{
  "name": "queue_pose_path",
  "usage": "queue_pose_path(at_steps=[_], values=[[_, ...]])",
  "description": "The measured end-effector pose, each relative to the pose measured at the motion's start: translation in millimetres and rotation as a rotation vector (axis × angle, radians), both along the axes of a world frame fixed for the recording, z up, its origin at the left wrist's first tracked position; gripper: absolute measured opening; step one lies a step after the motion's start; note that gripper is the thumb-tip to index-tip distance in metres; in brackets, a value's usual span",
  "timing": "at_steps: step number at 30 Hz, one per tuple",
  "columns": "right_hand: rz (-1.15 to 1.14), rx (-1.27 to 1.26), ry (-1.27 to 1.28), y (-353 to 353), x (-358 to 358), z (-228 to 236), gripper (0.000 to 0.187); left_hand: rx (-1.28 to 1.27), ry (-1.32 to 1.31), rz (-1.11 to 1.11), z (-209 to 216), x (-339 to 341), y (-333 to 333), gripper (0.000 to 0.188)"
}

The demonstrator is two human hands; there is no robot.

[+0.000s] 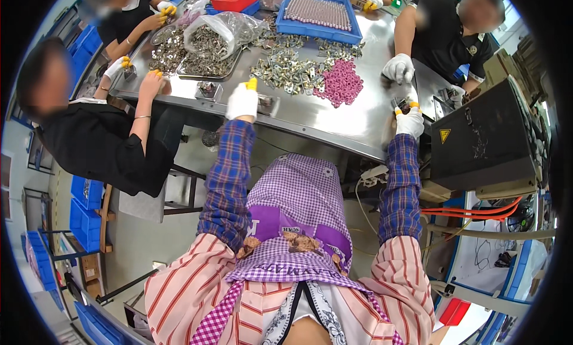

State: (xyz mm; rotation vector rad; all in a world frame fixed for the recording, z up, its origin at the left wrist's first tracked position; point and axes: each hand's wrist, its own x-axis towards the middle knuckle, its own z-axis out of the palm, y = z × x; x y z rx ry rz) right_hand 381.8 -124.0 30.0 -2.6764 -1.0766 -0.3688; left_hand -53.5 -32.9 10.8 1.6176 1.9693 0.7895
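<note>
My left hand (243, 101), in a white glove with yellow fingertips, is closed at the table's near edge, beside a small shiny metal block (268, 105). What its fingers hold, if anything, is hidden. My right hand (410, 122), gloved the same way, is at the table's right end with thumb and finger around a small dark metal part (401, 102). Ahead of my left hand lies a heap of small metal clips (287, 71). Pink ring-shaped pieces (340, 84) are piled to the right of the clips.
A blue tray (319, 33) of pink-and-white rods stands at the back. Left of it, a clear bag (210, 42) spills metal parts onto a metal tray (209, 76). Co-workers sit around the steel table (364, 115); one gloved hand (399, 68) is just beyond mine. A black machine box (483, 139) stands right.
</note>
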Motion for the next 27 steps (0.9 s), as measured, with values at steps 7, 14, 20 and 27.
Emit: queue_pose_path(at_steps=[7, 14, 20, 27], values=[[0.029, 0.04, 0.039, 7.3, 5.5, -13.9, 0.046, 0.127, -0.037, -0.228, -6.7, 70.2, -19.8, 0.032], [0.071, 0.055, 0.116, 4.7, 10.7, -7.7, 0.05, 0.307, 0.206, -0.337, -15.1, 76.0, 0.3, 0.025], [0.067, 0.023, 0.139, 1.6, 1.3, 5.8, 0.053, 0.377, 0.101, -0.216, -8.1, 76.7, -27.1, 0.022], [0.137, 0.202, 0.361, 15.6, -27.7, -10.2, 0.05, 0.201, -0.5, -0.242, -8.4, 117.1, -63.4, 0.024]])
